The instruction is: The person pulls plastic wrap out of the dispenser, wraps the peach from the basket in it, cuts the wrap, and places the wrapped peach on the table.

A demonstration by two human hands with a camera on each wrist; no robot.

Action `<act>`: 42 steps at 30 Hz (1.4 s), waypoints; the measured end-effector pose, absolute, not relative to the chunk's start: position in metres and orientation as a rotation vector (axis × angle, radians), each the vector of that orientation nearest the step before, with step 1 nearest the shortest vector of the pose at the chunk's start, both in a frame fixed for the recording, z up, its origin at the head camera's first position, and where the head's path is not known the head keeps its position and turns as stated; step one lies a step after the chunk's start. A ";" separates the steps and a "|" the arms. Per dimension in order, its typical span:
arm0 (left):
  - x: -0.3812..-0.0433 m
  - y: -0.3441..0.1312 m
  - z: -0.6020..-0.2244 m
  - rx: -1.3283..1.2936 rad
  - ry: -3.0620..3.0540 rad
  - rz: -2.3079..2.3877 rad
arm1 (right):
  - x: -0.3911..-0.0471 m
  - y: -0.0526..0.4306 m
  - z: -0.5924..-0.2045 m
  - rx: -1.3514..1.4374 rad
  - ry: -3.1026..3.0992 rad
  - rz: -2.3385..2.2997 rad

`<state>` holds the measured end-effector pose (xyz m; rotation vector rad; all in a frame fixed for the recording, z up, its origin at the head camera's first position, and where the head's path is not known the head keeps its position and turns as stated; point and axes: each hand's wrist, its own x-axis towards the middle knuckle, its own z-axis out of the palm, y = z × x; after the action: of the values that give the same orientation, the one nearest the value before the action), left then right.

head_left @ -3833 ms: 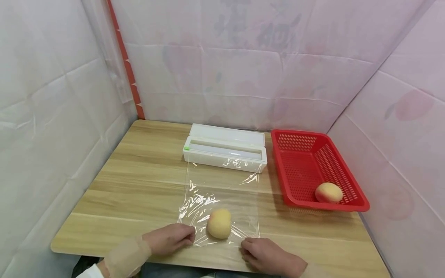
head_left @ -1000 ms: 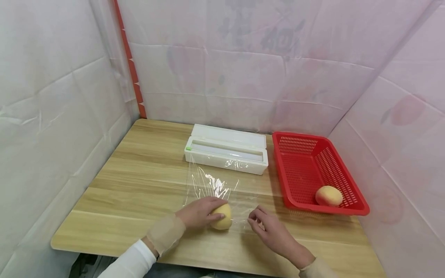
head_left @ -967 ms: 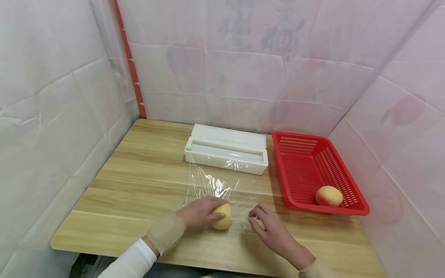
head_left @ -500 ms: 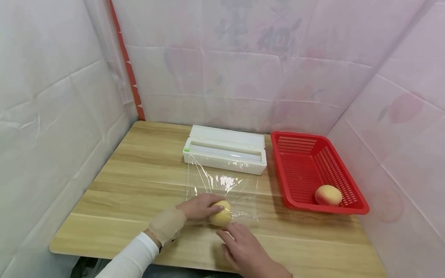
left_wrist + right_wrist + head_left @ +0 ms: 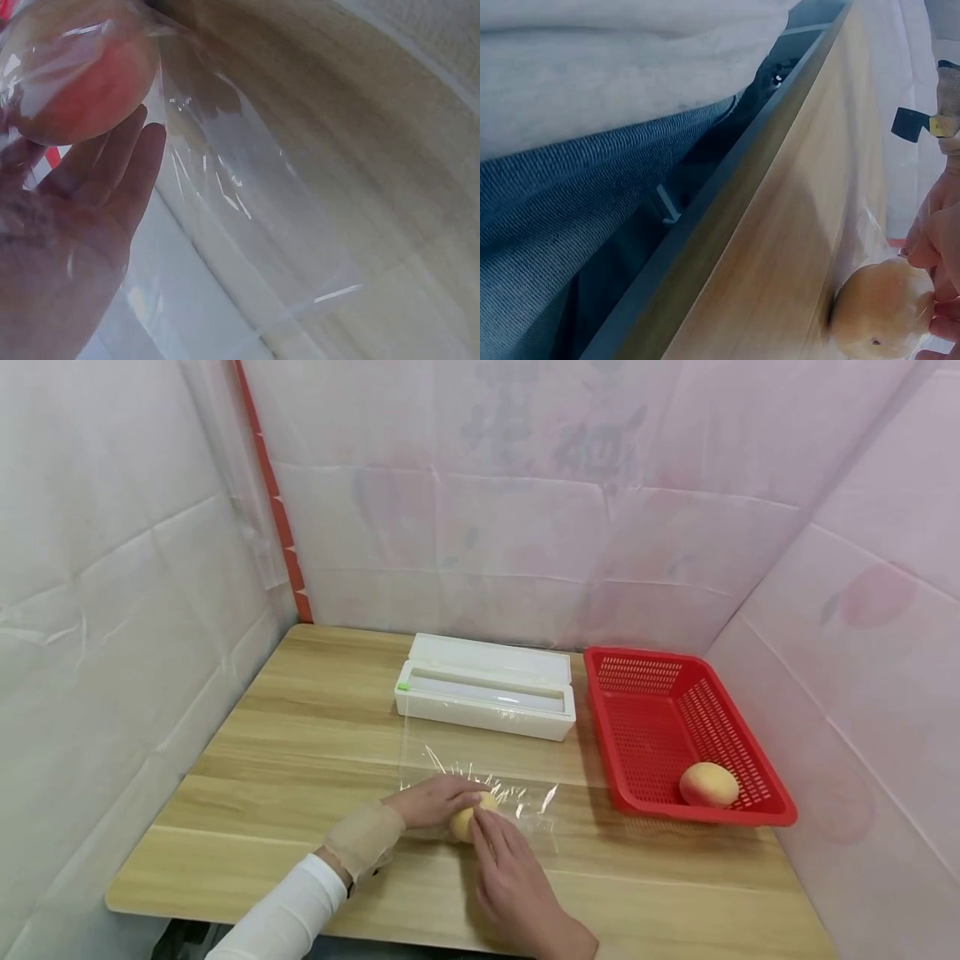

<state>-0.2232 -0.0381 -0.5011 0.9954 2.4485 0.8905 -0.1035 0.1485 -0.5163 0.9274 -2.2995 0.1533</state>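
Observation:
A peach (image 5: 460, 827) sits near the table's front edge, with clear cling film (image 5: 480, 760) against it. My left hand (image 5: 429, 802) cups the peach from its left and far side through the film. In the left wrist view, film drapes over the peach (image 5: 90, 75) beside the curved fingers of my left hand (image 5: 82, 217). My right hand (image 5: 517, 877) reaches in from the front right, thumb and fingertips together at the peach, seemingly pinching film there. The right wrist view shows the film-covered peach (image 5: 881, 307) with fingers along its side; whose fingers these are is hard to tell.
Behind stands an opened white cling film box (image 5: 487, 714), its film still running forward over the wooden table (image 5: 285, 760). A red basket (image 5: 615, 752) at the right holds another peach (image 5: 708, 785). Pale sheets (image 5: 510, 527) hang around the table.
The left hand moved from the film's front edge onto the peach. The right hand moved from the film's right side to the front, then up against the peach; the front film has been folded toward it.

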 end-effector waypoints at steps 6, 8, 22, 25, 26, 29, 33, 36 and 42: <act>-0.225 -0.043 -0.502 0.971 2.543 0.914 | -0.113 0.148 -0.518 0.942 -2.284 0.184; -0.225 -0.045 -0.499 1.065 2.669 0.884 | -0.117 0.149 -0.518 0.934 -2.311 0.180; -0.185 -0.033 -0.486 1.881 3.003 0.727 | -0.137 0.161 -0.509 0.927 -2.417 0.310; -0.179 -0.032 -0.496 1.763 3.051 0.687 | -0.140 0.161 -0.508 0.934 -2.435 0.338; -0.178 -0.032 -0.498 1.725 3.068 0.670 | -0.140 0.161 -0.508 0.935 -2.439 0.342; -0.179 -0.032 -0.504 1.602 3.115 0.589 | -0.142 0.161 -0.508 0.929 -2.457 0.354; -0.184 -0.032 -0.508 1.488 3.138 0.493 | -0.146 0.161 -0.508 0.932 -2.457 0.365; -0.189 -0.032 -0.508 1.461 3.145 0.477 | -0.151 0.161 -0.507 0.940 -2.449 0.380; -0.198 -0.032 -0.508 1.432 3.140 0.511 | -0.162 0.160 -0.505 0.938 -2.475 0.367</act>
<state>-0.1981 -0.0317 -0.5077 1.4321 3.1402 0.5110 -0.1622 0.1601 -0.5050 0.9380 -2.4748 0.3675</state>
